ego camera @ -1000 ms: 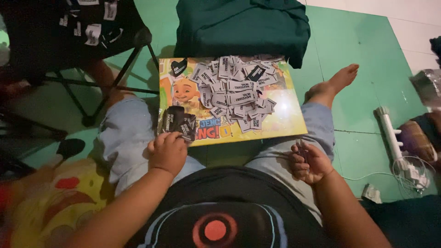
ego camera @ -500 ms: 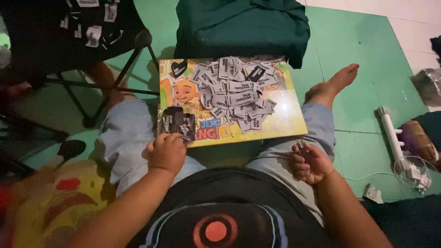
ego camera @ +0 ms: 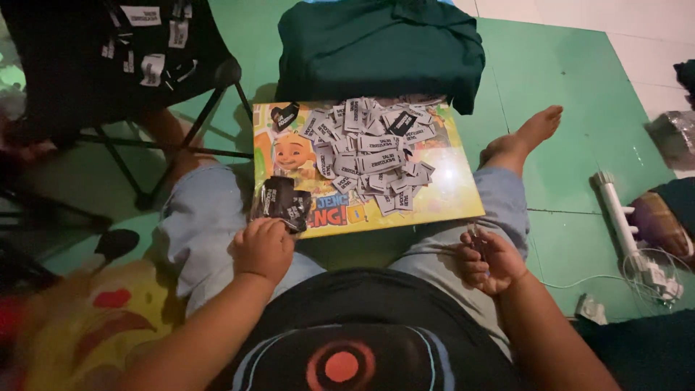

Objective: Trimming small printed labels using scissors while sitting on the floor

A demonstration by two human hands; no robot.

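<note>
A colourful cartoon board point(ego camera: 449, 195) lies across my legs. A heap of small grey fabric labels point(ego camera: 373, 156) covers its middle. At its near left corner sits a small stack of dark labels point(ego camera: 281, 201). My left hand point(ego camera: 262, 247) rests curled just below that stack, fingertips touching its edge. On my right thigh my right hand point(ego camera: 489, 261) is closed around a small dark tool, seemingly little scissors point(ego camera: 478, 242), with the tips pointing up.
A folded dark green cloth point(ego camera: 376, 47) lies beyond the board. A black folding stand point(ego camera: 174, 137) with labels on top is at the left. A white power strip point(ego camera: 622, 224) with plugs and cable lies right on the green floor mat point(ego camera: 579, 94).
My left hand has shifted slightly against the dark label stack. My right hand keeps hold of the small tool in the same spot.
</note>
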